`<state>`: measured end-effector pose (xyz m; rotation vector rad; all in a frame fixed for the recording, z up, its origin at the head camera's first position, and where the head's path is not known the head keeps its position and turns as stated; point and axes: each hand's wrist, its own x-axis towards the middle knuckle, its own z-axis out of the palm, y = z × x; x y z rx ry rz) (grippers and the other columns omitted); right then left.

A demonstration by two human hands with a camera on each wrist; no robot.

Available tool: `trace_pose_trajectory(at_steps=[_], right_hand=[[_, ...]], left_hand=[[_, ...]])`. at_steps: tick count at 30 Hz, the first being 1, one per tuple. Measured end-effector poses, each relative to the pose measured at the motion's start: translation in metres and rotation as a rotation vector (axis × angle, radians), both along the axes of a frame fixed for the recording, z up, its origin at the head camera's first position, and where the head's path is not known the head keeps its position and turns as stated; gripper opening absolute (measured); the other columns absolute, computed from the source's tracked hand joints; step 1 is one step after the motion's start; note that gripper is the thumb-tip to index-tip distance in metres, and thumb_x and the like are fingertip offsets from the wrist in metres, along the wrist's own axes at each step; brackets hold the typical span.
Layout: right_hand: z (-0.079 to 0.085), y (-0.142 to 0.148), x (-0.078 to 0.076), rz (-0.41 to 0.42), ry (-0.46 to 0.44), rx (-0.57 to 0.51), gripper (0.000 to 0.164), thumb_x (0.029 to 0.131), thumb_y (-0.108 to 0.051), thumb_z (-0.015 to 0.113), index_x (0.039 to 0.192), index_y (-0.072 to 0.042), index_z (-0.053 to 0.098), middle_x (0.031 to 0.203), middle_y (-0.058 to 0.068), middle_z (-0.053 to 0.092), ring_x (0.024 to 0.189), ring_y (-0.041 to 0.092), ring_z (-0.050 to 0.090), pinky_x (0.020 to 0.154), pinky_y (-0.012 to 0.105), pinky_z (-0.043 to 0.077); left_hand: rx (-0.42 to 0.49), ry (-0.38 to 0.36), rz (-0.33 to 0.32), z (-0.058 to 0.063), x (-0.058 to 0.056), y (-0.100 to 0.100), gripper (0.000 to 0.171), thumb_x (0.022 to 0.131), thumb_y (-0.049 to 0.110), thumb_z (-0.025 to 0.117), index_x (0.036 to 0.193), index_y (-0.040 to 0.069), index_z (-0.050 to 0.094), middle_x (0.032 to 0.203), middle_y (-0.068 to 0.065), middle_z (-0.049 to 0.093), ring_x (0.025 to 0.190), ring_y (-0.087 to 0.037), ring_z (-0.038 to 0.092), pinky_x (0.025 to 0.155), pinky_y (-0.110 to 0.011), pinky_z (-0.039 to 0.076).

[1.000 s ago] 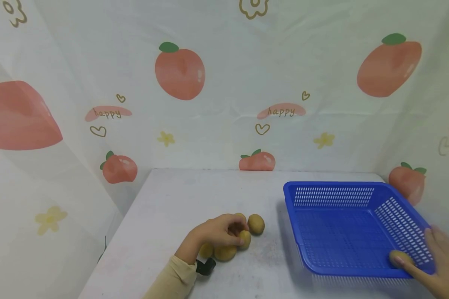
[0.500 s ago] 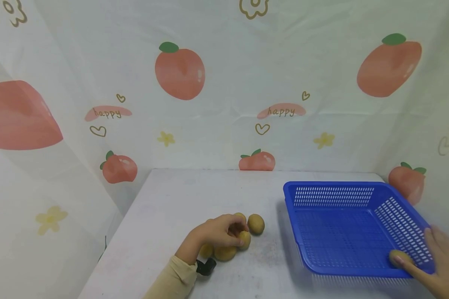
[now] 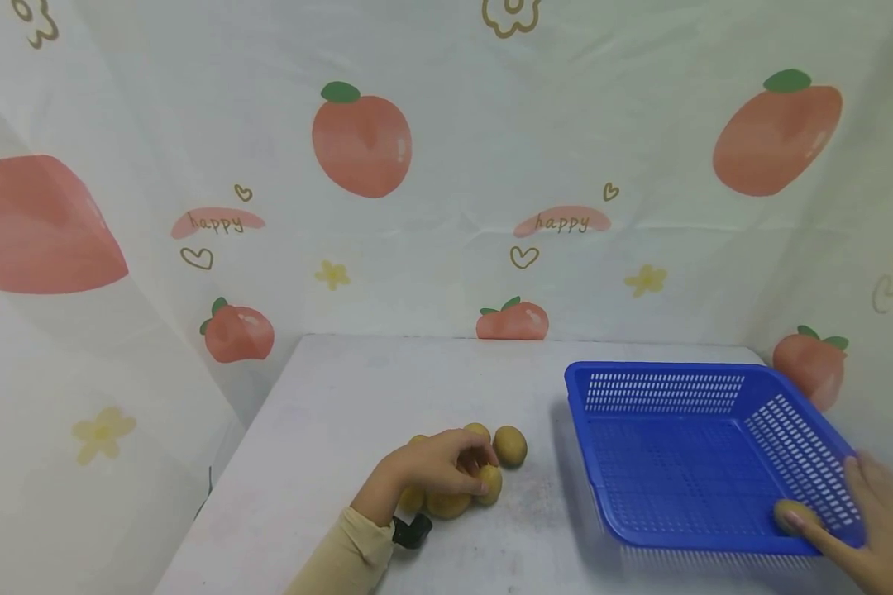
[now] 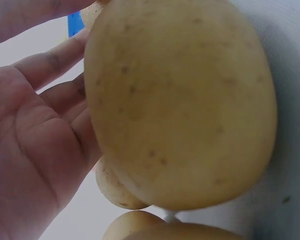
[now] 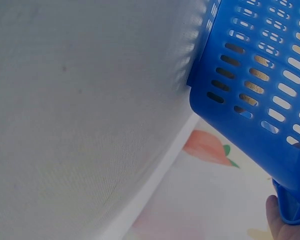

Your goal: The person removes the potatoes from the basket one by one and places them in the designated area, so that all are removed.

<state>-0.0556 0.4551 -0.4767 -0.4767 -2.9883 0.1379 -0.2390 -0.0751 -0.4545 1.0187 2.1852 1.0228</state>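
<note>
My left hand (image 3: pixel 442 463) bends over a small cluster of potatoes, with thumb and fingertips pinching one potato (image 3: pixel 490 485) at its right side. Another potato (image 3: pixel 511 446) lies just beyond the fingertips. Below the palm sits a larger potato (image 3: pixel 448 505), partly hidden in the head view. A potato (image 4: pixel 180 105) fills much of the left wrist view. At the lower right, my right hand (image 3: pixel 889 521) grips the near right corner of a blue plastic basket (image 3: pixel 670 541), its thumb over the rim. Inside that corner, the thumb touches a potato (image 3: pixel 795 516).
A white table (image 3: pixel 387 380) carries everything. Behind it hangs a pale cloth backdrop (image 3: pixel 446 256) printed with fruit. A black device (image 3: pixel 413 530) is strapped at the left wrist. The basket's slotted wall (image 5: pixel 255 75) shows in the right wrist view.
The pinched potato has shifted slightly right and toward the near edge with the left fingertips. The whole head view has moved a little. The right hand stays on the basket corner.
</note>
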Motion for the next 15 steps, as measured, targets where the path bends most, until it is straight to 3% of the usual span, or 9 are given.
trace_pose_trajectory(at_steps=[9, 15], right_hand=[[-0.0025, 0.0016, -0.0002, 0.003, -0.003, -0.001, 0.133, 0.093, -0.077, 0.056, 0.153, 0.026, -0.002, 0.157, 0.049, -0.012, 0.147, 0.071, 0.005, 0.108, 0.087, 0.018], [-0.0017, 0.0004, -0.0001, -0.004, -0.005, -0.013, 0.133, 0.093, -0.077, 0.056, 0.153, 0.026, -0.002, 0.157, 0.049, -0.012, 0.147, 0.071, 0.005, 0.108, 0.087, 0.017]], left_hand=[[-0.007, -0.055, -0.023, 0.0002, -0.0003, -0.0004, 0.025, 0.092, 0.015, 0.08, 0.115, 0.021, 0.07, 0.109, 0.011, 0.068, 0.099, -0.003, 0.066, 0.092, -0.021, 0.056], [-0.025, -0.034, -0.002, 0.0008, 0.0004, -0.0014, 0.026, 0.092, 0.017, 0.078, 0.116, 0.023, 0.071, 0.11, 0.014, 0.068, 0.101, -0.003, 0.067, 0.093, -0.022, 0.055]])
